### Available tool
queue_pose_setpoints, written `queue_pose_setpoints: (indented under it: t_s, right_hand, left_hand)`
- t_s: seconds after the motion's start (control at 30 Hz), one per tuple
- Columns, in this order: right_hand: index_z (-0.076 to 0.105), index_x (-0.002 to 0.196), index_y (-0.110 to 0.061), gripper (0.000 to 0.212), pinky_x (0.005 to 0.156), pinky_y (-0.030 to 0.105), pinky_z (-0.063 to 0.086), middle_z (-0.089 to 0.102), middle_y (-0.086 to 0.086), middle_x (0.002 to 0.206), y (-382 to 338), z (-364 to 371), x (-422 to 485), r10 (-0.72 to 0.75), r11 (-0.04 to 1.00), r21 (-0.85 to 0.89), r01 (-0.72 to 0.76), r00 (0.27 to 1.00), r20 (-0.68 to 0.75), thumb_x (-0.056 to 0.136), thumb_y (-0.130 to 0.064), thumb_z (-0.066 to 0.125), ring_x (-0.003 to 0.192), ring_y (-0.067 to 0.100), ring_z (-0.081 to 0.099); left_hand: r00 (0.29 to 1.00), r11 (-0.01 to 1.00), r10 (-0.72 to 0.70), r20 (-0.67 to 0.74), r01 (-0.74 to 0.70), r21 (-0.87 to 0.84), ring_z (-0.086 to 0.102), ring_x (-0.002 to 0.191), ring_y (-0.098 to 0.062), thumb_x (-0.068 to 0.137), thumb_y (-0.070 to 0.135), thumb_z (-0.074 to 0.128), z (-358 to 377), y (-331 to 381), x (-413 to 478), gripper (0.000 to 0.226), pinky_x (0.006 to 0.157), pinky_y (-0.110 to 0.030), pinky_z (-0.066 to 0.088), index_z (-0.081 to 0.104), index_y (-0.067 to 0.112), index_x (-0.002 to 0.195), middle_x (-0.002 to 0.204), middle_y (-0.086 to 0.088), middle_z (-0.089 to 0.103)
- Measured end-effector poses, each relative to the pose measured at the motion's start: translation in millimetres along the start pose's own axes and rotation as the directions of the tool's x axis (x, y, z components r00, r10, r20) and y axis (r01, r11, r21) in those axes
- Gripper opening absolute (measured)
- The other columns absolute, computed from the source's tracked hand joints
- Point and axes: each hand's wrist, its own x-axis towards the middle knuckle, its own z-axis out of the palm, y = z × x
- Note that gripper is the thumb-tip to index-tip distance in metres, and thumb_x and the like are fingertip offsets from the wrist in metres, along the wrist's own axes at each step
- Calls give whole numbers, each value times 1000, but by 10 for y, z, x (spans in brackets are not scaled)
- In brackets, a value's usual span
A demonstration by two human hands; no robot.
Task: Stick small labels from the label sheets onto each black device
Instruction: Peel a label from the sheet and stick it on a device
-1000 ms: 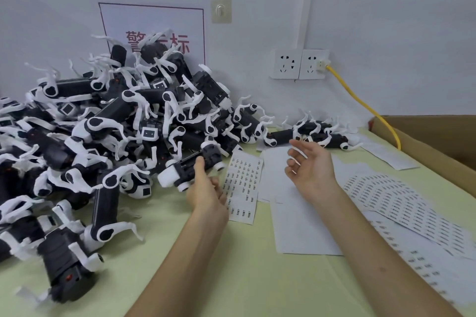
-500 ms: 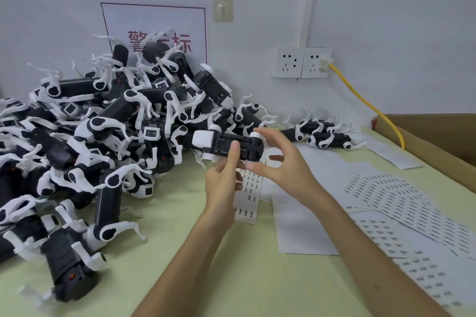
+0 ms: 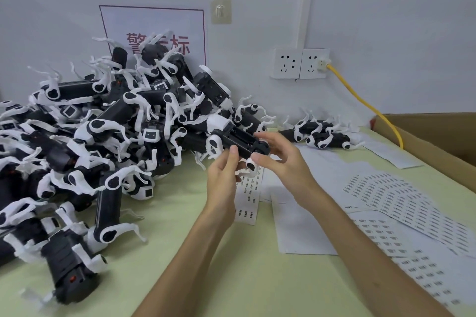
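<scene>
held device (image 3: 239, 140): black body with white end cap and white legs, up in the air just in front of the big pile, over the near end of a narrow label sheet
long axis: pretty much left to right, left end a bit higher and farther, right end dipping toward the camera; white cap points at the pile, recessed side turned up
left hand (image 3: 222, 175): grasping the device from below, thumb up against its near side
right hand (image 3: 280, 157): grasping too, fingertips pinched round the device's right end, other fingers loosely spread
narrow label sheet (image 3: 248, 195): flat on the surface under both hands, rows of tiny dark labels
pile (image 3: 103, 136): loads more black-and-white devices heaped on the left, pointing every which way, stacked up against the wall
small cluster (image 3: 322, 134): a few more devices lying by the wall, right of the hands
label sheets (image 3: 386, 195): fanned out on the right, overlapping
blank sheets (image 3: 301, 226): plain white, between the narrow sheet and the fanned ones
surface (image 3: 193, 265): pale green
cardboard box (image 3: 438, 136): far right edge
wall: white, sign (image 3: 154, 33) with red characters behind the pile, double socket (image 3: 300, 63) with a yellow cable (image 3: 360, 100) plugged in
</scene>
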Motion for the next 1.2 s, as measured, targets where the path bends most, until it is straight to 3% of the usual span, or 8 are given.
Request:
queue_pose_setpoints:
  t_s: [0.2, 0.4, 0.53, 0.67, 0.77, 0.93, 1.03, 1.2]
  right_hand:
    - [70, 119, -27, 33, 96, 31, 53, 72, -11, 116, 10, -10, 7, -35, 998, 50, 35, 999, 6, 87, -18, 75, 112, 11, 65]
    - [69, 121, -29, 35, 92, 33, 54, 72, -10, 115, 42, 10, 9, -39, 999, 20, 38, 998, 49, 89, -15, 76, 108, 13, 66]
    - [72, 115, -30, 28, 76, 24, 56, 74, -13, 103, -8, 40, 1, 21, 997, 73, -28, 995, 97, 88, -28, 69, 88, 8, 68]
    - [75, 105, -27, 11, 79, 35, 61, 74, -7, 97, -3, 47, 8, 80, 991, 102, -89, 993, 85, 97, -28, 67, 87, 10, 70]
    - [71, 99, -18, 12, 76, 32, 55, 71, 1, 95, 9, 35, 15, 135, 982, 132, -138, 990, 35, 98, -29, 66, 85, 12, 68]
    - [61, 107, 2, 53, 80, 38, 49, 69, 11, 97, -6, -23, 18, 243, 948, 206, -241, 970, 16, 94, -49, 66, 87, 27, 64]
    - [65, 119, -7, 59, 89, 43, 50, 71, 16, 119, 3, -38, 7, 294, 915, 258, -309, 951, 97, 90, -58, 62, 103, 32, 69]
    - [69, 109, -17, 36, 78, 40, 55, 72, 5, 103, -14, -37, 8, 262, 880, 370, -298, 954, 145, 92, -48, 63, 94, 23, 68]
  left_hand:
    - [997, 999, 40, 70, -40, 5, 65, 91, -17, 108, 31, 52, 30, -9, -40, 28, 80, -27, 53, 73, 15, 114, 113, -12, 75]
    - [999, 1000, 15, 33, -15, 11, 60, 67, -1, 101, 33, 65, -21, -60, -3, 40, 69, -16, 49, 65, 5, 129, 80, 14, 70]
    - [998, 1000, -16, 57, 15, 3, 54, 60, 0, 97, 41, 66, -32, -47, -14, 30, 65, -9, 46, 74, 24, 119, 89, 16, 69]
    - [995, 998, -41, 96, 44, -34, 64, 71, -14, 99, 44, 64, -11, 17, -50, 28, 70, -23, 53, 77, 21, 106, 95, -2, 75]
    - [990, 999, -42, 134, 44, -17, 68, 89, -30, 102, 37, 60, 4, 42, -58, 27, 85, -38, 55, 77, 17, 108, 105, -15, 77]
    - [948, 955, 103, 300, -179, 237, 55, 67, -14, 101, 34, 58, 12, 31, -100, 24, 64, -21, 45, 71, 23, 84, 73, 9, 68]
    - [944, 974, 64, 324, -129, 184, 56, 73, -22, 94, 41, 57, 18, 54, -117, 36, 71, -34, 45, 72, 9, 90, 79, -5, 66]
    - [961, 999, -26, 276, 17, 34, 66, 93, -41, 93, 46, 57, -5, 115, -109, 52, 90, -56, 50, 74, -1, 108, 103, -32, 70]
